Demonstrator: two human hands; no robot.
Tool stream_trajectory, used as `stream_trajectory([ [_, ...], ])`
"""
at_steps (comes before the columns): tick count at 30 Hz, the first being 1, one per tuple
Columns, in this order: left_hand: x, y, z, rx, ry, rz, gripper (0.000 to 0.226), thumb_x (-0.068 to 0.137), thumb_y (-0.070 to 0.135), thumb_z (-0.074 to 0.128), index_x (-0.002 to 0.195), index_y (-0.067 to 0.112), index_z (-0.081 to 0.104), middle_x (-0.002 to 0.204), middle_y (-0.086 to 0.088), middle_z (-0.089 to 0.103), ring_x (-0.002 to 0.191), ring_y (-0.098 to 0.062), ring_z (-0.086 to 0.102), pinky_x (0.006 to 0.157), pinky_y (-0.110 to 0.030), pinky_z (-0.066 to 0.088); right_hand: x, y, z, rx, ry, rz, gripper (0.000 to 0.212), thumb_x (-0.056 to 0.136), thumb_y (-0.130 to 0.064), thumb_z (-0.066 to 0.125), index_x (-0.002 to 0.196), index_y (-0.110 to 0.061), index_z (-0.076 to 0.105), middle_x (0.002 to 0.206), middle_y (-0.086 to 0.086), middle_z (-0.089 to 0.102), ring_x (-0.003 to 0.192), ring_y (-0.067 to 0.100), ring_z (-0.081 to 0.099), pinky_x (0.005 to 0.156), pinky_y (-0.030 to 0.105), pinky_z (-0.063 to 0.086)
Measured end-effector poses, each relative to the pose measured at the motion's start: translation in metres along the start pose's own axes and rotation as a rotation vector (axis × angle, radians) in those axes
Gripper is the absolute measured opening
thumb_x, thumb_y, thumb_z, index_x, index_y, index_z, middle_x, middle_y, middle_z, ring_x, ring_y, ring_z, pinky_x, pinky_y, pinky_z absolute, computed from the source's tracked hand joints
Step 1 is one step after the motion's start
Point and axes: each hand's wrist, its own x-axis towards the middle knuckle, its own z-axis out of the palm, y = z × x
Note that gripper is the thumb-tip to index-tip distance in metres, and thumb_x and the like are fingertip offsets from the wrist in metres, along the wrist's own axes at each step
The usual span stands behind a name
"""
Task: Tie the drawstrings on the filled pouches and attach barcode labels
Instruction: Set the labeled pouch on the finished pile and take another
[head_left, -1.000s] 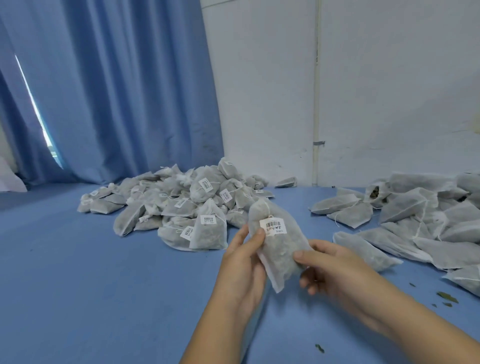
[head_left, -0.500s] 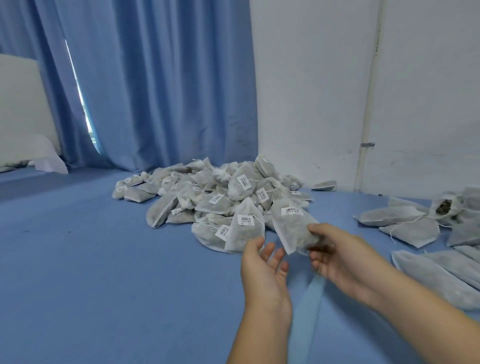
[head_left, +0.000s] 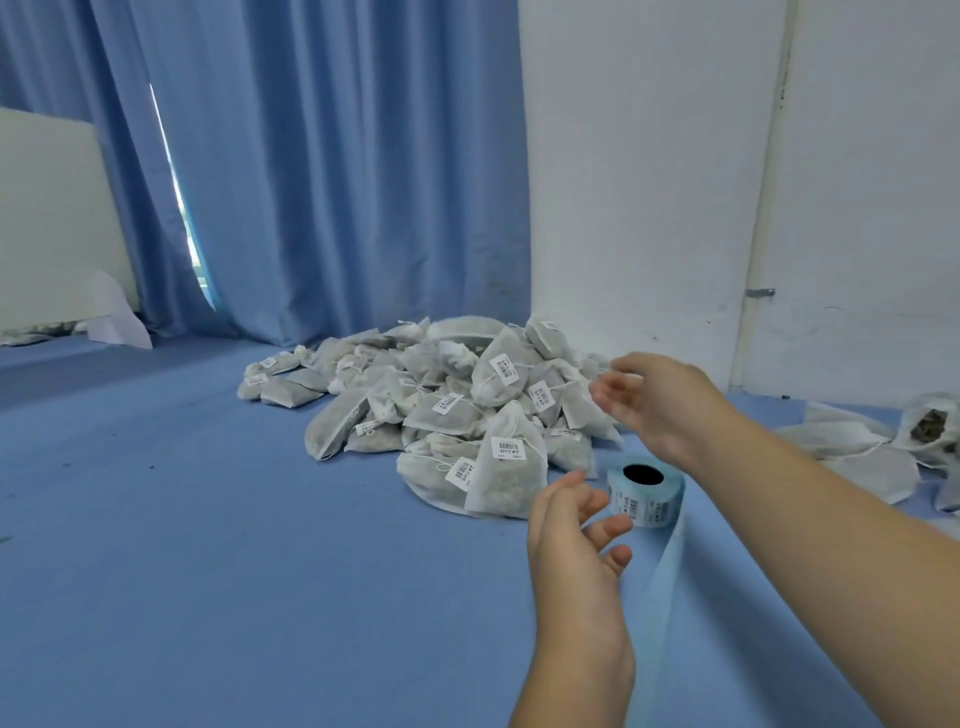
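Observation:
A heap of tied white mesh pouches (head_left: 441, 410) with barcode labels lies on the blue table near the wall. My right hand (head_left: 657, 402) hovers at the heap's right edge, fingers loosely spread, holding nothing. Lower down, my left hand (head_left: 576, 530) floats above the table with relaxed fingers, empty, just left of a pale blue roll of barcode labels (head_left: 644, 491). A strip of blue backing paper (head_left: 660, 587) trails from the roll toward me. Unlabelled pouches (head_left: 852, 452) lie at the right, one open with dried herbs showing.
The blue table (head_left: 208, 545) stretches bare to the left and front. Blue curtains (head_left: 311, 182) and a white wall with a pipe (head_left: 758, 234) stand behind. A white board (head_left: 52, 218) leans at far left.
The labelled pouch my right hand held is gone from it and that hand has moved out to the heap's edge. My view swung left, and the label roll is now in sight.

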Motion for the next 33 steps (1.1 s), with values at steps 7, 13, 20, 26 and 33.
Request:
stream_trajectory([
  [7,-0.012,-0.002,0.005,0.098,-0.116,-0.003,0.015,0.092,0.017,0.056,0.099,0.014,0.069,0.076,-0.002,0.065,0.054,-0.015,0.056,0.055,-0.026,0.040,-0.043,0.010,-0.073,-0.120,0.069,0.060,0.006,0.090,-0.006,0.059,0.088,0.000,0.062,0.075,0.012,0.061,0.060,0.020,0.063,0.053,0.025,0.055],
  [13,-0.024,-0.020,0.011,0.311,-0.256,0.028,0.013,0.092,0.010,0.055,0.097,0.014,0.066,0.075,0.000,0.063,0.051,-0.014,0.055,0.053,-0.024,0.039,-0.110,0.006,-0.117,-0.225,0.030,0.069,0.005,0.089,-0.006,0.061,0.087,-0.002,0.063,0.066,0.009,0.063,0.053,0.018,0.061,0.051,0.026,0.051],
  [20,-0.042,-0.053,0.009,0.957,-0.483,0.321,0.019,0.087,0.014,0.061,0.093,0.032,0.064,0.077,0.009,0.060,0.060,-0.005,0.053,0.057,-0.016,0.041,-0.174,0.023,-0.155,-0.633,-0.055,-0.020,0.019,0.089,0.005,0.052,0.079,-0.007,0.064,0.062,0.007,0.064,0.052,0.016,0.060,0.051,0.025,0.049],
  [26,-0.048,-0.067,0.003,1.139,-0.600,0.440,0.027,0.091,0.007,0.057,0.096,0.032,0.063,0.084,0.011,0.059,0.061,-0.003,0.051,0.061,-0.015,0.040,-0.179,0.019,-0.184,-0.740,0.056,-0.108,0.020,0.088,-0.004,0.057,0.078,-0.017,0.068,0.061,0.002,0.068,0.057,0.012,0.061,0.061,0.029,0.049],
  [33,-0.053,-0.080,0.002,1.371,-0.687,0.601,0.033,0.092,0.006,0.058,0.095,0.039,0.059,0.093,0.011,0.058,0.074,-0.004,0.054,0.070,-0.013,0.042,-0.169,-0.019,-0.239,-0.925,0.395,-0.288,0.022,0.082,-0.009,0.059,0.080,-0.030,0.063,0.079,-0.012,0.061,0.073,0.010,0.057,0.070,0.028,0.047],
])
